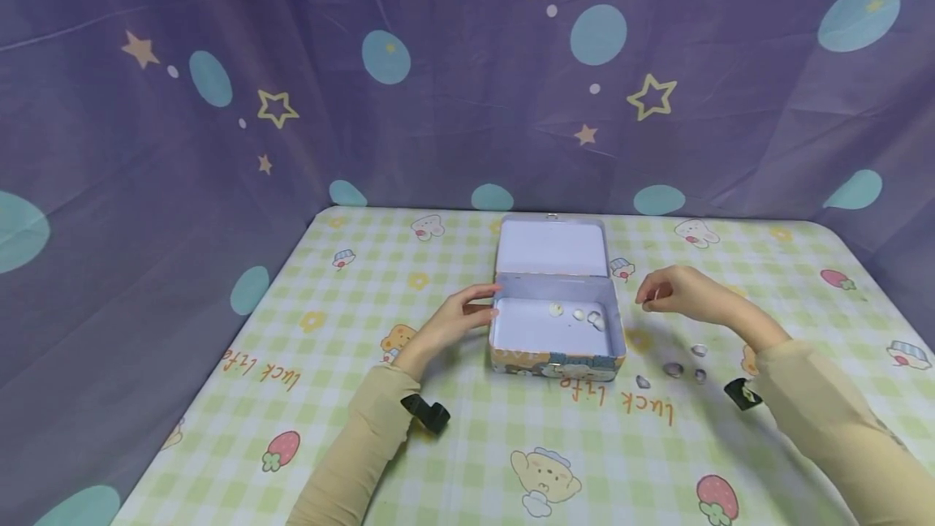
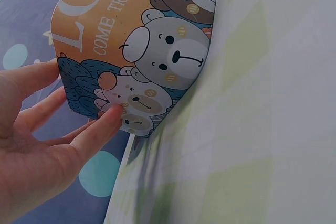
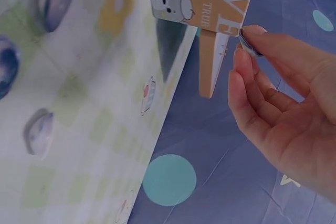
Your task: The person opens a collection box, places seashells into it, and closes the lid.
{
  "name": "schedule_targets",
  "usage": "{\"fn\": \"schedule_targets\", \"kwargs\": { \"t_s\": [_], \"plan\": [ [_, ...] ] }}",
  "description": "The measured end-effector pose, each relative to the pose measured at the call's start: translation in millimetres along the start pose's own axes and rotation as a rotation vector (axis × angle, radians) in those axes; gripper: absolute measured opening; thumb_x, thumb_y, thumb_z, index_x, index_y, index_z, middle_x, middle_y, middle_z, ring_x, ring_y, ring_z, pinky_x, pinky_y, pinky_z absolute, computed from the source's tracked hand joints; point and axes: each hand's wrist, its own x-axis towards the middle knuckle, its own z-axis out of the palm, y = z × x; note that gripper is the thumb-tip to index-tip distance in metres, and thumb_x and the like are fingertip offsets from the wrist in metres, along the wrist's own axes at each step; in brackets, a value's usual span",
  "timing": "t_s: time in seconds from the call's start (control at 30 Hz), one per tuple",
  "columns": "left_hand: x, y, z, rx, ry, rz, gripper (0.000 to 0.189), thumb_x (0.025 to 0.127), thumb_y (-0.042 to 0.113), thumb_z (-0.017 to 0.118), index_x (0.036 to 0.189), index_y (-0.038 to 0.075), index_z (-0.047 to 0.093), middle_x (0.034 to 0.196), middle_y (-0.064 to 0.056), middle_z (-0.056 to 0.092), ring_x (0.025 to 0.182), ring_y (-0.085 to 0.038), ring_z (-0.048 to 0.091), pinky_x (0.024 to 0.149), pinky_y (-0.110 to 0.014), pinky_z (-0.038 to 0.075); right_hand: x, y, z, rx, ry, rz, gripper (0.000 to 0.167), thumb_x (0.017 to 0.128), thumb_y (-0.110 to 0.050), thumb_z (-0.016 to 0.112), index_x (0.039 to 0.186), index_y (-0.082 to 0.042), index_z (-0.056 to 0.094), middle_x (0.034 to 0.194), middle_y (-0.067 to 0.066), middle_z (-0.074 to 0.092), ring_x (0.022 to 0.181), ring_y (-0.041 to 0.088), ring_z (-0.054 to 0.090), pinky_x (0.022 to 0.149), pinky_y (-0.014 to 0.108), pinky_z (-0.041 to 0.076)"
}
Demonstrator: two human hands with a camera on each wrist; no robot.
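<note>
A hinged tin box with printed bears stands on the table, its lid tipped back. Several small pale stones lie inside, toward the right. Against the box's left wall, my left hand rests with fairly straight fingers; the left wrist view shows the fingertips touching the printed side. To the right of the box, my right hand is raised above the table. Between thumb and finger it pinches a small shiny stone, seen clearly only in the right wrist view.
Several more shiny stones are scattered on the checked tablecloth, right of the box and below my right hand. A purple curtain with stars hangs behind the table and along its left side.
</note>
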Motion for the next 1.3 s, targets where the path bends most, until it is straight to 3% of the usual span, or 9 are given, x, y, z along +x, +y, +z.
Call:
{"fn": "schedule_targets", "kwargs": {
  "t_s": [0.3, 0.7, 1.1, 1.3],
  "plan": [
    [-0.5, 0.3, -0.5, -0.008, -0.004, 0.012, 0.046, 0.087, 0.001, 0.051, 0.130, -0.008, 0.036, 0.133, -0.028, 0.032, 0.117, -0.045, 0.037, 0.092, -0.036, 0.045, 9.2, -9.6, -2.9, -0.040, 0.020, -0.010, 0.004, 0.080, -0.006, 0.064, 0.083, -0.007, 0.065, 0.074, -0.001, 0.062, 0.064, 0.009, 0.055, 0.055, 0.022, 0.047],
    [0.1, 0.0, -1.4, -0.005, -0.010, 0.004, 0.046, 0.088, 0.002, 0.051, 0.130, -0.007, 0.036, 0.134, -0.028, 0.032, 0.118, -0.044, 0.036, 0.091, -0.035, 0.045, 26.9, -19.5, -0.6, -0.050, 0.025, -0.044, 0.005, 0.079, -0.001, 0.063, 0.084, -0.001, 0.065, 0.073, -0.002, 0.062, 0.064, 0.008, 0.055, 0.056, 0.022, 0.048],
    [-0.2, -0.2, -0.4, -0.006, -0.005, 0.007, 0.045, 0.088, 0.000, 0.051, 0.130, -0.008, 0.036, 0.134, -0.028, 0.032, 0.117, -0.045, 0.037, 0.091, -0.035, 0.045, 44.1, -32.6, 4.5, -0.042, 0.001, -0.068, 0.005, 0.079, 0.001, 0.061, 0.081, -0.001, 0.065, 0.076, 0.005, 0.064, 0.067, 0.012, 0.055, 0.058, 0.023, 0.048],
    [6.6, -15.1, -2.6, -0.009, 0.004, 0.006, 0.046, 0.087, 0.003, 0.053, 0.130, -0.004, 0.038, 0.134, -0.025, 0.034, 0.117, -0.041, 0.040, 0.090, -0.034, 0.046, 53.9, -38.1, 8.2, -0.050, -0.022, -0.094, 0.006, 0.079, 0.002, 0.061, 0.079, -0.002, 0.065, 0.076, 0.005, 0.064, 0.068, 0.012, 0.056, 0.059, 0.024, 0.049]
  ]
}}
